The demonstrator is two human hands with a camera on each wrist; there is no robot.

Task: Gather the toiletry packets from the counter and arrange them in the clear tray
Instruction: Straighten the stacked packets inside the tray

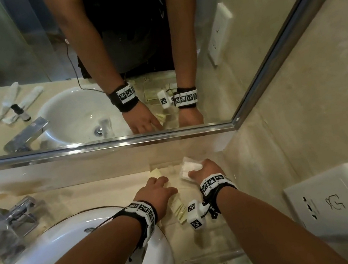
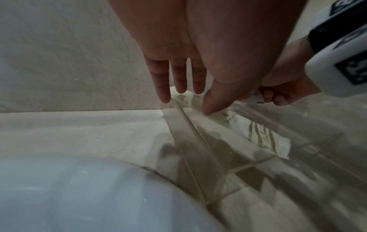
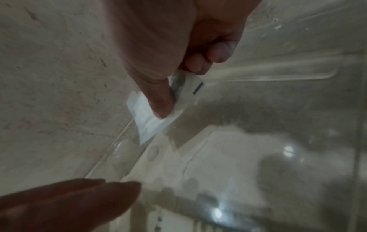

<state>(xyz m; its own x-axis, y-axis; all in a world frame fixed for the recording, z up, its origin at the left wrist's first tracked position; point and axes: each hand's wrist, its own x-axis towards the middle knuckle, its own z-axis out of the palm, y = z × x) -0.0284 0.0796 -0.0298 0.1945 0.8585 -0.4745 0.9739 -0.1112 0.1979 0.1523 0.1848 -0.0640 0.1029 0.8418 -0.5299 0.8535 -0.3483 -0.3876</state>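
While the sink (image 1: 108, 241) sits on the left, the left hand (image 1: 156, 193) reaches just past it with fingers (image 2: 179, 75) straight and loose, so its grip is wide and holds nothing. Its fingertips come down by the near wall of the clear tray (image 2: 190, 141). A pale green packet (image 1: 178, 210) lies flat under this hand on the tray floor, with another pale green one (image 1: 155, 172) further back.

Next comes the right hand (image 1: 207, 170). Its grip is narrow: thumb and curled fingers (image 3: 216, 51) pinch a white packet (image 3: 145, 119) at the tray's far corner, next to the wall. I cannot tell if the packet touches the tray floor yet.

These packets look thin, light and bendy, and likely a bit slippery. Pinching one near an edge seems best, and not too hard, so it does not crumple. The tray is hard and see-through, so its walls are easy to bump. Laying each packet flat, side by side, looks like the tidy way.
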